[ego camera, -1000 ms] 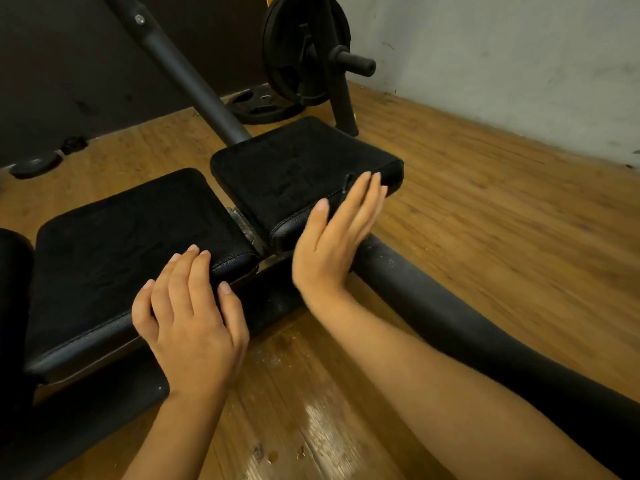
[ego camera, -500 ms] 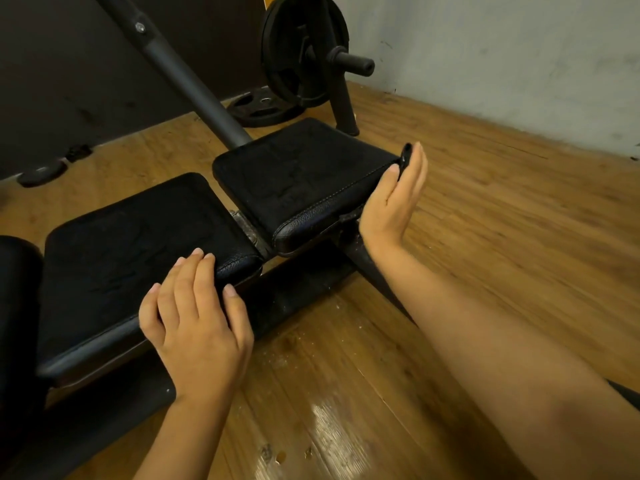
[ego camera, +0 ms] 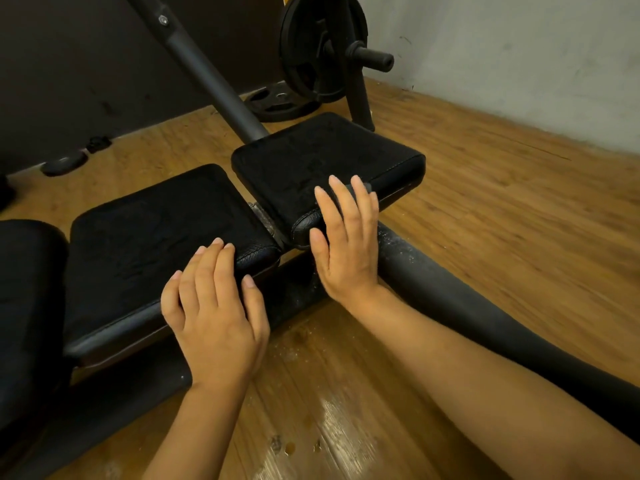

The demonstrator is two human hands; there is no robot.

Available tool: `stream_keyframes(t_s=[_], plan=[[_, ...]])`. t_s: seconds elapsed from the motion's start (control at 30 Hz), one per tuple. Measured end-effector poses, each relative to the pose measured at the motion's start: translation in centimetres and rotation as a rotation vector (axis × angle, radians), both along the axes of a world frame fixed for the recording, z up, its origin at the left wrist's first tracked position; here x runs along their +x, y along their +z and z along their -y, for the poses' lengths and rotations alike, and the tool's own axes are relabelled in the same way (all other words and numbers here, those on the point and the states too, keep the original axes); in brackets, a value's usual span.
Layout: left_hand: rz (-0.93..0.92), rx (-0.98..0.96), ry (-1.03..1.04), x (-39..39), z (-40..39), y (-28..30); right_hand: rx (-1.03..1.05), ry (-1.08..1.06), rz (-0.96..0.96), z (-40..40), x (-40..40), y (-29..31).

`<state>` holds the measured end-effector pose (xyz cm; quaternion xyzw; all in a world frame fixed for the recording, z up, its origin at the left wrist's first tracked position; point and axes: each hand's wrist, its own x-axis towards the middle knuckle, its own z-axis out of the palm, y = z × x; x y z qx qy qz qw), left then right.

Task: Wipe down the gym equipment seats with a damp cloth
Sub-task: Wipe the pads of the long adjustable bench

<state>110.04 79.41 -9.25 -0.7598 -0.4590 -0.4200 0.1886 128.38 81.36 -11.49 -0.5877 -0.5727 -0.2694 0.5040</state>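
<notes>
Two black padded seats stand side by side on a low machine frame. My left hand (ego camera: 214,306) rests flat with straight fingers on the near right corner of the left seat pad (ego camera: 149,237). My right hand (ego camera: 346,237) lies flat, fingers spread, on the near edge of the right seat pad (ego camera: 311,157). Both pads look streaked and damp. No cloth is in view in either hand.
A thick black padded bar (ego camera: 485,313) runs along the floor under my right forearm. A slanted metal post (ego camera: 207,71) rises behind the pads. A loaded weight plate (ego camera: 318,46) and a loose plate (ego camera: 280,102) stand at the back. The wooden floor (ego camera: 332,427) is wet near me.
My right hand, which had swung out to the far right end of the right pad, has come back left and turned palm down onto its near edge. My left hand has stayed put.
</notes>
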Motion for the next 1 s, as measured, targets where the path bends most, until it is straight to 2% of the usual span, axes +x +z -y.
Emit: stream_keyframes(t_s=[0.07,0.17,0.33,0.6,0.8,1.0], plan=[[-0.004,0.001,-0.006,0.0,0.0,0.1,0.046,0.029,0.02,-0.3,2.2,1.4],[-0.01,-0.002,-0.005,-0.1,0.0,0.2,0.092,-0.01,-0.11,-1.1,4.1,3.7],[0.002,-0.016,0.011,0.2,0.2,0.4,0.095,-0.06,-0.156,-1.0,3.0,4.0],[-0.054,-0.081,-0.018,-0.6,0.6,1.3,0.145,-0.012,0.113,-0.8,-1.3,2.9],[-0.081,-0.123,-0.047,-2.6,1.1,2.7,0.002,0.055,0.23,-0.1,-2.0,4.5],[-0.021,-0.151,0.027,-8.1,2.9,3.0,-0.186,0.182,0.089,1.0,-3.8,7.2]])
